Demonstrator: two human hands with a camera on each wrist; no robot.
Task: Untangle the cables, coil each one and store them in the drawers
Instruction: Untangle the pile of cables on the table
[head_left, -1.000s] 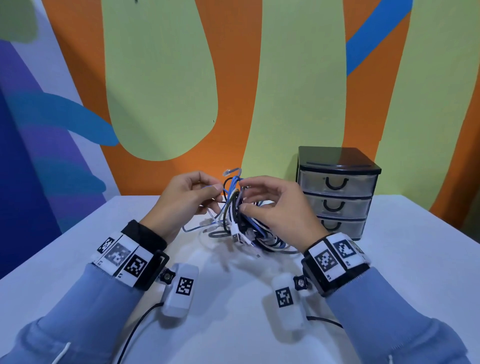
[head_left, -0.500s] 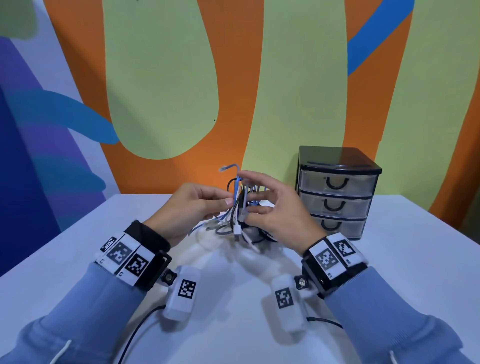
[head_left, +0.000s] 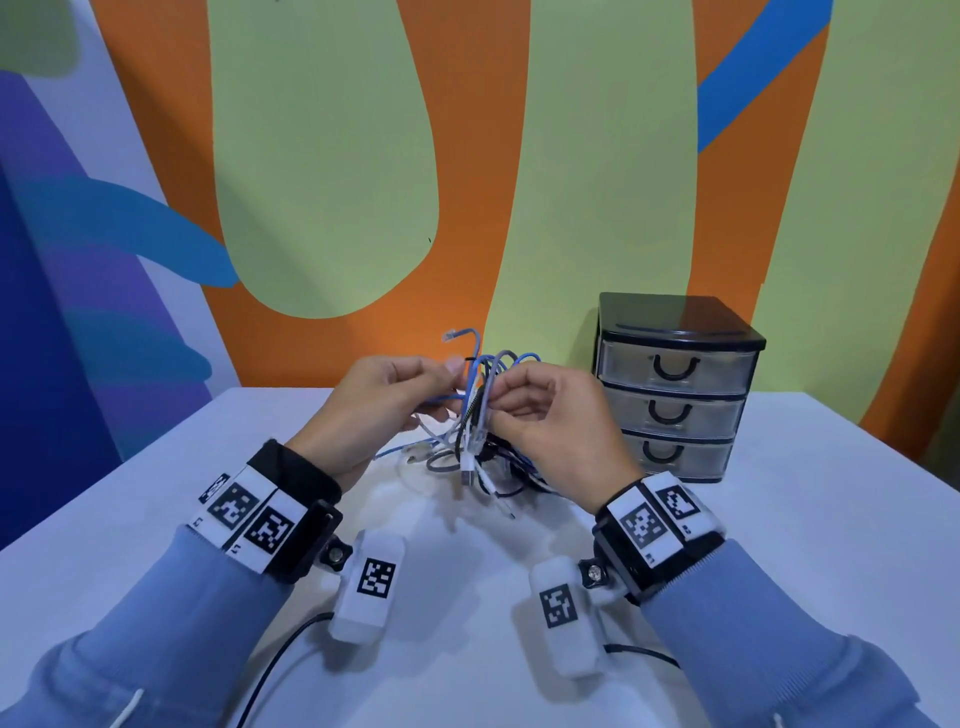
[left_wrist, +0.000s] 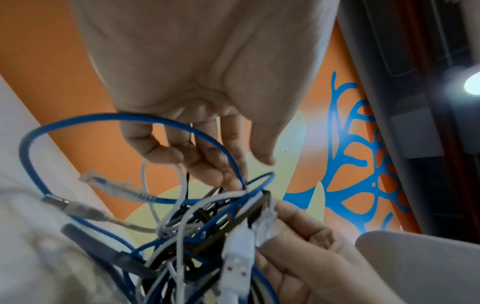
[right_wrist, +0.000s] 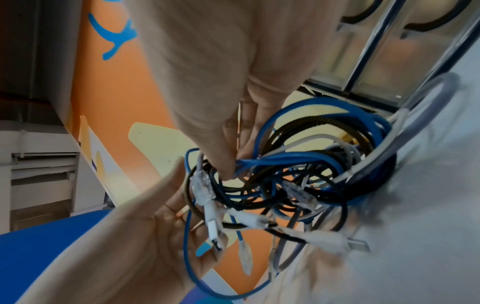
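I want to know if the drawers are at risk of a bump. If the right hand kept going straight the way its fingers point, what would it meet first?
Not the drawers; they sit off to its right. The right hand points leftward into the cable tangle, then the left hand just beyond, though depth is unclear.

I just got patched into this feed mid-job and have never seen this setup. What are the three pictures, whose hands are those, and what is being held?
No robot here: a person works with bare hands, wearing cameras. The wide picture comes from a head camera; the other two look along each wrist at the fingers. The left hand and right hand both pinch strands of a cable tangle of blue, white, grey and black leads, raised over the white table with its lower loops trailing down to it. A three-drawer unit, all drawers closed, stands behind the right hand. The left wrist view shows a white USB plug close up.
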